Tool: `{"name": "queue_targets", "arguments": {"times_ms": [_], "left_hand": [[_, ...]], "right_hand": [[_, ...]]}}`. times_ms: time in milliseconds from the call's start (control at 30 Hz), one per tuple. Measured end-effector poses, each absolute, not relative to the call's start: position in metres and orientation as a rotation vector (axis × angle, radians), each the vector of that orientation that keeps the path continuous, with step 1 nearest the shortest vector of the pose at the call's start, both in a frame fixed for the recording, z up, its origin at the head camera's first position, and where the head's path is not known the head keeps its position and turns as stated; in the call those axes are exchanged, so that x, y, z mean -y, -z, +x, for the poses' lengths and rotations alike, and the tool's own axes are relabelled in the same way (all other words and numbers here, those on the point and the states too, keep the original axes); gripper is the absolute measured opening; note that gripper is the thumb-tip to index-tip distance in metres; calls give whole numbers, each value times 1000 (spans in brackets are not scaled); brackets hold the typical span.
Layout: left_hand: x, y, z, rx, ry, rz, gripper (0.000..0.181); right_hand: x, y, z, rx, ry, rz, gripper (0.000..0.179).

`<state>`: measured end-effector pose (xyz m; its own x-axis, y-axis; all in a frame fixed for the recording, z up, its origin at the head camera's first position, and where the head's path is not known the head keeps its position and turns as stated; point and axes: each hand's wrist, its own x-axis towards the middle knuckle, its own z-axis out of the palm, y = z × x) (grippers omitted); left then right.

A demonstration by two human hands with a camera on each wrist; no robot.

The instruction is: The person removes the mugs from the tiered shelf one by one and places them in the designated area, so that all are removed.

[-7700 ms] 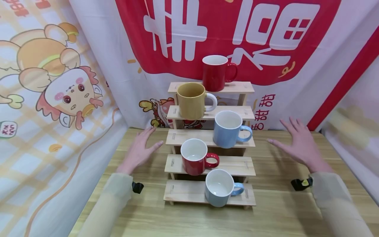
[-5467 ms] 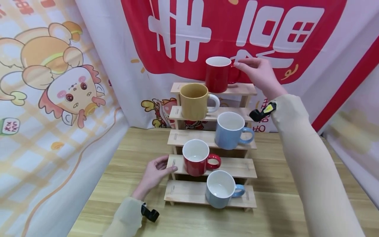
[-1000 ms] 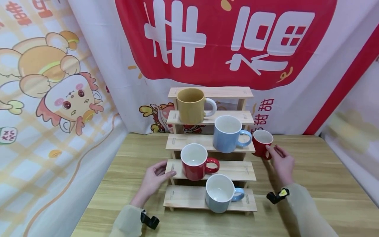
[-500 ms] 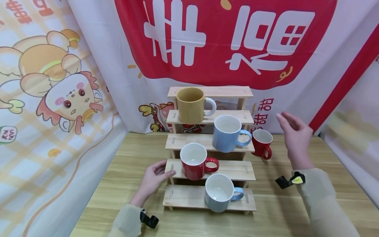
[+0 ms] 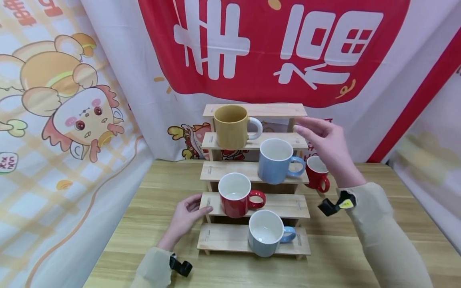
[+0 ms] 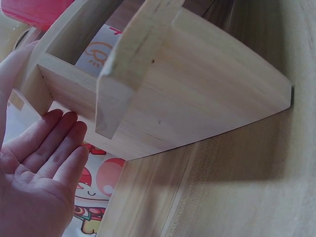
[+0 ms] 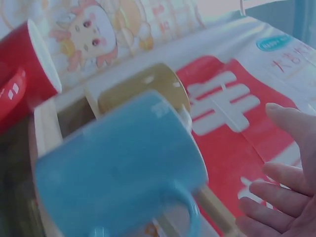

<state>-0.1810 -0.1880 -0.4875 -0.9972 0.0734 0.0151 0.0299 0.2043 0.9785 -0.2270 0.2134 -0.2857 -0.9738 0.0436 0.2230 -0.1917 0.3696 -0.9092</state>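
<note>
A tiered wooden stand [image 5: 223,238] carries a mustard mug [image 5: 230,134] with a white handle, a blue mug [image 5: 275,162], a red mug [image 5: 234,204] with a white inside, and a pale blue mug [image 5: 264,238] on its lowest step. My left hand [image 5: 184,218] grips the stand's left edge, thumb over a step and fingers below it. My right hand [image 5: 329,146], with nothing in it, hovers right of the upper steps, fingers pointing toward the mustard mug's handle. Behind its wrist, another red mug [image 5: 315,176] stands on the table. The blue mug looms large in the right wrist view.
The wooden table [image 5: 144,256] spreads around the stand. A printed cloth backdrop [image 5: 194,86] hangs close behind, and patterned cloth walls [image 5: 108,224] rise on both sides. The stand's top step [image 5: 273,110] holds no mug.
One red mug has gone from the top step to the table at right. My right hand let go of it, rose, then swung left toward the stand. My left hand came to the stand's edge.
</note>
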Motion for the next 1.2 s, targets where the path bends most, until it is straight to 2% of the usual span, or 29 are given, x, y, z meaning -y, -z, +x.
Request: {"name": "queue_targets", "arguments": {"times_ms": [533,833,1200], "left_hand": [[189,484,-182,-2419,-1931,97,73],[189,484,-183,-2418,-1936,99,73],[189,486,-181,-2418,-1937,99,73]], "right_hand": [[-157,257,-274,2628,-1712,379,71],[-140,262,-293,2622,-1775,485,61],[-135,265,-297,2655,-1849,510,47]]}}
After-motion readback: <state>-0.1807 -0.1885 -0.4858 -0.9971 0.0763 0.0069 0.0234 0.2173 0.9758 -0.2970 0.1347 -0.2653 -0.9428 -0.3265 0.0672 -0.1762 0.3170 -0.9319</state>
